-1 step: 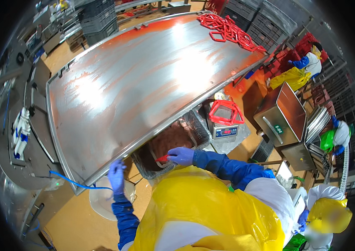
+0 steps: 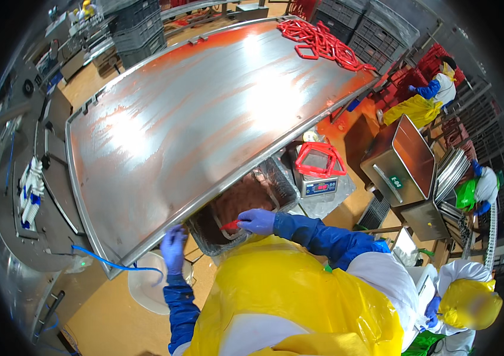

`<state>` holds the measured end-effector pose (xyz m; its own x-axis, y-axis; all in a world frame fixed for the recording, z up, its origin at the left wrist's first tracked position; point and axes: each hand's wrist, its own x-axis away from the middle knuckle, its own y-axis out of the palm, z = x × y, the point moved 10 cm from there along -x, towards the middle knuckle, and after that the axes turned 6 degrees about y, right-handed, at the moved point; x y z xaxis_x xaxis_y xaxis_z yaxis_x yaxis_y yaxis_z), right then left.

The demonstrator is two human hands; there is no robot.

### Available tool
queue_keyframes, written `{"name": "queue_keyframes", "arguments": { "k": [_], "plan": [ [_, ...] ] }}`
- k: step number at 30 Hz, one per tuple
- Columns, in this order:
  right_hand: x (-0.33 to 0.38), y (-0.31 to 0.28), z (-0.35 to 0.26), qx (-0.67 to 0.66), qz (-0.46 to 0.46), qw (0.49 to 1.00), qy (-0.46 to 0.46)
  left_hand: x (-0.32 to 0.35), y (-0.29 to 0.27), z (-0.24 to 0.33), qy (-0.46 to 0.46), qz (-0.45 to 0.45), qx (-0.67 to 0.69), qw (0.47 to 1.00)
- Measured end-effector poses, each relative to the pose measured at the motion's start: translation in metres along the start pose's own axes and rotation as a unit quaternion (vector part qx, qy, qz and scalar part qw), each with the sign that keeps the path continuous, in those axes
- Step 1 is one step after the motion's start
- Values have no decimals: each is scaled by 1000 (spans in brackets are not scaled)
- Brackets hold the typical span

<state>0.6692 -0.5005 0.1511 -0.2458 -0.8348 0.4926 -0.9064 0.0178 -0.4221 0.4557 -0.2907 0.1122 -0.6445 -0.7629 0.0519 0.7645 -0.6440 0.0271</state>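
Red tool [image 2: 229, 225] pinched in right hand [image 2: 256, 221] grip over meat tray [image 2: 280, 178], left hand [image 2: 173, 249] gripping table edge [image 2: 145, 246]

A small red tool [image 2: 229, 225] is pinched in the right hand [image 2: 256, 221], its tip pointing left over a foil tray [image 2: 276, 178] filled with reddish-brown minced meat [image 2: 243, 199]. The tray sits half under the steel tabletop [image 2: 204, 113].

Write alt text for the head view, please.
A person in a yellow apron and blue gloves holds a small red tool in the right hand over a metal tray of ground meat; the left hand touches the steel table edge.
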Motion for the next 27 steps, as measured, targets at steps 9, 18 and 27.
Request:
{"name": "queue_keyframes", "arguments": {
  "k": [9,18,27],
  "plan": [
    [6,-23,0,-23,-2,999,-39,11,230,96,120,-343,-65,929],
    [17,-65,-1,46,77,991,-101,3,263,66,123,-398,-129,900],
    [11,-72,17,137,53,987,-69,4,267,55,151,-386,-209,885]
  ]
}}
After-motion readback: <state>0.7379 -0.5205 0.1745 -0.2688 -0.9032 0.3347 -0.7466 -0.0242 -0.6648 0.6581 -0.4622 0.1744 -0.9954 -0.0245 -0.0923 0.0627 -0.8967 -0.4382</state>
